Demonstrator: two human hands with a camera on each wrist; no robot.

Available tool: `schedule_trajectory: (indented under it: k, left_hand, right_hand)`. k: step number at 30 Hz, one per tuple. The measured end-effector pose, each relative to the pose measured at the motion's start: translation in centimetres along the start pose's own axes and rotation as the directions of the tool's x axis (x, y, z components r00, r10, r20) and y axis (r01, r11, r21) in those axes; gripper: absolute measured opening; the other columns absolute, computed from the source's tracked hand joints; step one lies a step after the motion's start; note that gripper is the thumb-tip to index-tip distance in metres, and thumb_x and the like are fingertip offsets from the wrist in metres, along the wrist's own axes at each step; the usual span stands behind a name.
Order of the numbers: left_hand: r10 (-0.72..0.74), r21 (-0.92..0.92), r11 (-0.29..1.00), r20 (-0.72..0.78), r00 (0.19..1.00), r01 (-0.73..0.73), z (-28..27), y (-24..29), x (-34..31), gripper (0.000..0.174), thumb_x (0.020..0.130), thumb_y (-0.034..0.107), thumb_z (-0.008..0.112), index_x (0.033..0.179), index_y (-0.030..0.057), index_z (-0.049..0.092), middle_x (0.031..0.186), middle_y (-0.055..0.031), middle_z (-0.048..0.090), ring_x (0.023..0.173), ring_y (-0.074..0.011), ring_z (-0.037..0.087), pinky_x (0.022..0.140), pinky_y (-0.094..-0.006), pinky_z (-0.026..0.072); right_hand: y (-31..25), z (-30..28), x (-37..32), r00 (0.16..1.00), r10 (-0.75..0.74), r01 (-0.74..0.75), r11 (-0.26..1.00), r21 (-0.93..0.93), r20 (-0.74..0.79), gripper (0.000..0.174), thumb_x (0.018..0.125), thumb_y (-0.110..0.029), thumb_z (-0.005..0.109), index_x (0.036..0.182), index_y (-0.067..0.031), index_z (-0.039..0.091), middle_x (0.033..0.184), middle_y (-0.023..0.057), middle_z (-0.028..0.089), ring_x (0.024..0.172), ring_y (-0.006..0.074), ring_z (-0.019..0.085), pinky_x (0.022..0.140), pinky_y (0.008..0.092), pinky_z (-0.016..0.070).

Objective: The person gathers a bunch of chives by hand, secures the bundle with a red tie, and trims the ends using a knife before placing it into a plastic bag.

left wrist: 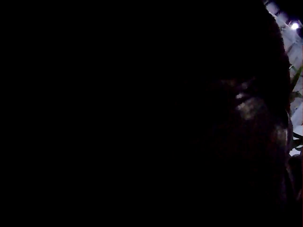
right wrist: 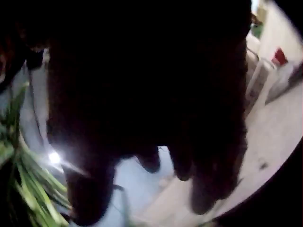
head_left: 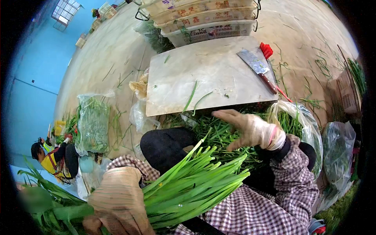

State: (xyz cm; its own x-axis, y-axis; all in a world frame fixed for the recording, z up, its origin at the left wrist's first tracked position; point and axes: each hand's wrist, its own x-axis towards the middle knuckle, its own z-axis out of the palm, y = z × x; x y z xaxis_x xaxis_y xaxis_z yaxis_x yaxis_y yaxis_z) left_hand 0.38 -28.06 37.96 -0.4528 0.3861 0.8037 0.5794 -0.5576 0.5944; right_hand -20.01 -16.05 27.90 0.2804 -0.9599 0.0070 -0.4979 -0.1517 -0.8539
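My gloved left hand (head_left: 121, 199) grips a thick bunch of garlic chives (head_left: 196, 184) low at the left. Its cut ends point up and right over my lap, while the leaves trail off past the hand to the lower left. My gloved right hand (head_left: 248, 127) is in the air just off the near edge of the white board (head_left: 211, 74), thumb and fingers spread and holding nothing. In the right wrist view the right hand's fingers (right wrist: 203, 194) are dark and apart, with chives (right wrist: 38, 189) on the left. The left wrist view is nearly black.
A cleaver (head_left: 254, 62) and red ties (head_left: 266, 51) lie at the board's right side. Stacked crates (head_left: 211, 31) stand behind. Loose greens (head_left: 219, 137) heap below the board. Bagged greens (head_left: 94, 125) stand left, an open plastic bag (head_left: 313, 129) right. Another person (head_left: 51, 156) sits far left.
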Motion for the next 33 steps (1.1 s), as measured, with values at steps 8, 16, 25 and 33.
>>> schedule_trajectory:
  k: [8,16,25,33]
  left_hand:
    - [0.207,0.456,0.889,-0.306,0.929,-0.048,0.6,8.3,-3.1,0.039,0.090,0.038,0.055,0.112,0.0062,0.050,0.085,-0.0141,0.058,0.082,-0.0254,0.059,0.100,-0.0534,0.0374]
    - [0.623,0.791,0.436,-0.609,0.491,0.429,-0.8,14.7,-7.5,0.045,0.089,0.045,0.058,0.113,0.0074,0.051,0.087,-0.0098,0.060,0.085,-0.0211,0.059,0.109,-0.0502,0.0347]
    - [0.624,0.639,0.697,-0.764,0.164,0.325,-5.2,13.8,-7.6,0.025,0.084,0.036,0.061,0.094,0.0125,0.062,0.085,-0.0092,0.064,0.084,-0.0206,0.062,0.109,-0.0519,0.0367]
    - [0.588,0.607,0.745,-0.794,0.158,0.277,-6.4,13.7,-8.3,0.025,0.087,0.034,0.060,0.092,0.0097,0.062,0.082,-0.0089,0.065,0.079,-0.0211,0.063,0.105,-0.0511,0.0412]
  right_hand:
    - [4.7,5.3,3.1,0.962,0.196,-0.152,0.963,-0.221,0.191,0.017,0.082,-0.019,0.064,0.095,-0.0079,0.069,0.089,0.0130,0.069,0.080,0.0246,0.066,0.070,0.0343,0.0534]
    - [5.2,4.9,-1.3,0.859,0.502,-0.342,0.706,-0.620,0.099,0.080,0.080,-0.041,0.070,0.146,-0.0178,0.032,0.152,0.0102,0.030,0.114,0.0324,0.058,0.093,0.0428,0.0486]
    - [-5.4,0.9,2.2,0.682,-0.441,0.049,0.824,-0.565,-0.583,0.024,0.078,-0.019,0.071,0.100,-0.0137,0.064,0.091,0.0054,0.065,0.076,0.0302,0.064,0.066,0.0395,0.0513]
    - [1.0,2.8,5.2,0.919,-0.309,0.152,0.850,-0.504,-0.244,0.018,0.084,-0.021,0.062,0.096,-0.0097,0.066,0.089,0.0083,0.065,0.078,0.0310,0.064,0.069,0.0388,0.0526]
